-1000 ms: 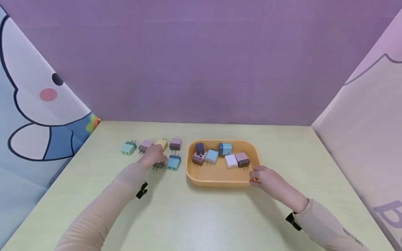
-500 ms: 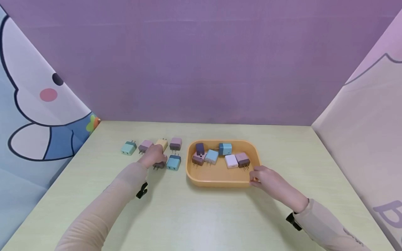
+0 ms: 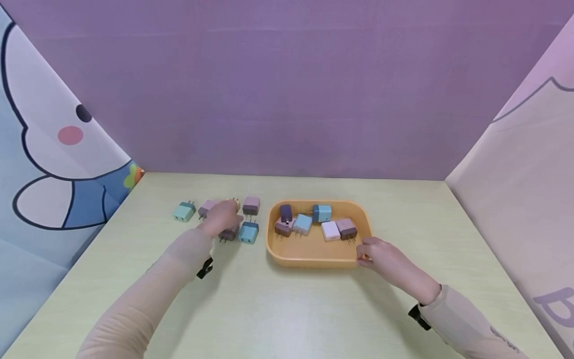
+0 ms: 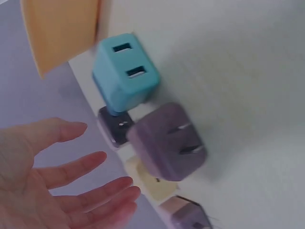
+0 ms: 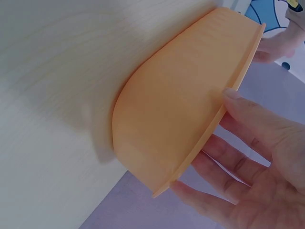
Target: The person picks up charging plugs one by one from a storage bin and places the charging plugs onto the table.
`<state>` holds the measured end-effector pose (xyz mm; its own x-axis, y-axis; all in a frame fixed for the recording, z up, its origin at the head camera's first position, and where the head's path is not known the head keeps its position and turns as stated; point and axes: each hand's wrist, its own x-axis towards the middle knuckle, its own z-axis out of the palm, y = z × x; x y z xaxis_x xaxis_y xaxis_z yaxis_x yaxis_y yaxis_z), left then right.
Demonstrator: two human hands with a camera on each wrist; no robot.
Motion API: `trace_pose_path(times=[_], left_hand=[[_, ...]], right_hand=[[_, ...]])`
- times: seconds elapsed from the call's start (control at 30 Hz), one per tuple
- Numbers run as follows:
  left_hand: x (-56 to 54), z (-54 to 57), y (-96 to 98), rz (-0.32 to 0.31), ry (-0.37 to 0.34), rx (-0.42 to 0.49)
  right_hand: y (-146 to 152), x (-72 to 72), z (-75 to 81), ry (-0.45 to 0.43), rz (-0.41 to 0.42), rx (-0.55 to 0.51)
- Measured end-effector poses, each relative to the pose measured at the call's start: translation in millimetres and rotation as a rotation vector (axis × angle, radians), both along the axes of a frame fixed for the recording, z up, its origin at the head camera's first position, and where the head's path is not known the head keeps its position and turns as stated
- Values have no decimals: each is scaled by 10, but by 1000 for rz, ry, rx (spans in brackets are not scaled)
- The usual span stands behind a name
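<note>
My left hand (image 3: 220, 218) hovers over a loose group of charger plugs on the table, its fingers spread and holding nothing in the left wrist view. Nearest it are a purple charger (image 4: 167, 143), a blue charger (image 4: 126, 71) and a partly covered yellow charger (image 4: 152, 181). A dark-based purple charger (image 3: 251, 205) and a mint charger (image 3: 184, 212) lie around them. With thumb and fingers, my right hand (image 3: 381, 257) grips the rim of an orange tray (image 3: 314, 262) at its near right corner. Several chargers lie inside, among them a white one (image 3: 330, 231).
The pale table (image 3: 287, 309) carries the tray and the chargers. A purple panel (image 3: 287, 99) stands at the back, with printed panels on both sides. The tray's left wall is close to the blue charger.
My left hand has shifted slightly away from me and to the right, covering more of the yellow charger and exposing more of the purple one below it. The right hand and tray stay put.
</note>
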<state>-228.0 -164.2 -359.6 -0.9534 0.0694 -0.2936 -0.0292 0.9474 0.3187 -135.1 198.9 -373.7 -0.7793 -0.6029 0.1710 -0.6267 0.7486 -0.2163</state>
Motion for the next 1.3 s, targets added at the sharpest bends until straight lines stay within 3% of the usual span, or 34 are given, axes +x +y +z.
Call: trace_pose_path(times=[0.43,0.67,0.93,1.3], left_hand=[[-52,254,246,-41,43,8],[-138,353,484,-104,90,-67],[-158,490,781,-128,112,-63],[-240,542,1105,-210,145,-92]], right_hand=[[3,3,18,5,10,-8],[-1,3,20,-6,12,-4],[5,2,21,-1,15,-17],[-1,2,22,-10,0,-13]])
